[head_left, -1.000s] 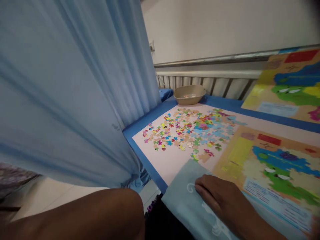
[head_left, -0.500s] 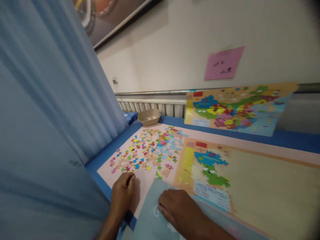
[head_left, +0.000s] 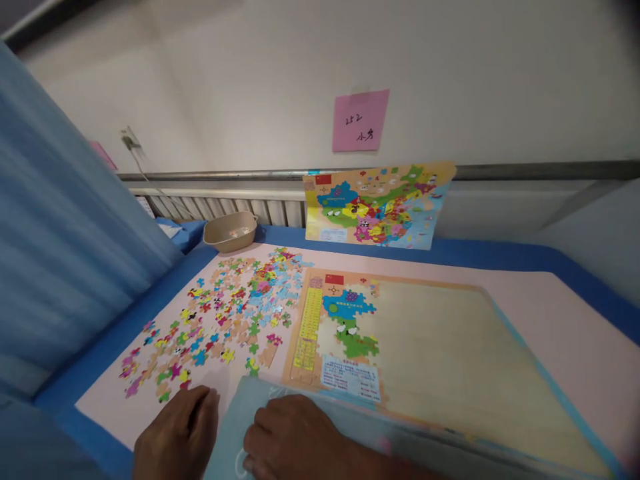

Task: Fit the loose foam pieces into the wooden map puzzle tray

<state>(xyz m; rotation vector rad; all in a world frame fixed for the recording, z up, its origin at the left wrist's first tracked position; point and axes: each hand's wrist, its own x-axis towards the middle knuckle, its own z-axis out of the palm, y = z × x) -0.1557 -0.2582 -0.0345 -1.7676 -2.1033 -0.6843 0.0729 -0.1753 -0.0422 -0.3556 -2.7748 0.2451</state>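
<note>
Two bare hands at the near edge. Left hand [head_left: 177,433]: fingers curled in, over the pink paper sheet [head_left: 565,327], close to the lowest puzzle bits; from where I stand, cannot tell whether anything is pinched inside. Right hand [head_left: 295,433]: fingers bent, resting on a pale blue cloth with a white swirl [head_left: 234,420]; grip on anything hidden from me.

Just beyond the cloth, a flat rectangular pale wooden puzzle board [head_left: 440,347], filled only along its left part: red flag, blue and green regions, yellow column of print, light blue text panel. Print too small to read.

Left of the board, many loose multicoloured jigsaw pieces [head_left: 200,358] spread over the same sheet, which lies on a blue surface [head_left: 475,253].

Farther: beige plastic basin [head_left: 225,243], a few small bits inside. Right of it, a colourful printed map sheet [head_left: 375,207] leans upright by the metal rail [head_left: 500,171].

On the white wall, square pink note [head_left: 360,123], handwritten "252", two characters below; first reads "小", second unclear.
</note>
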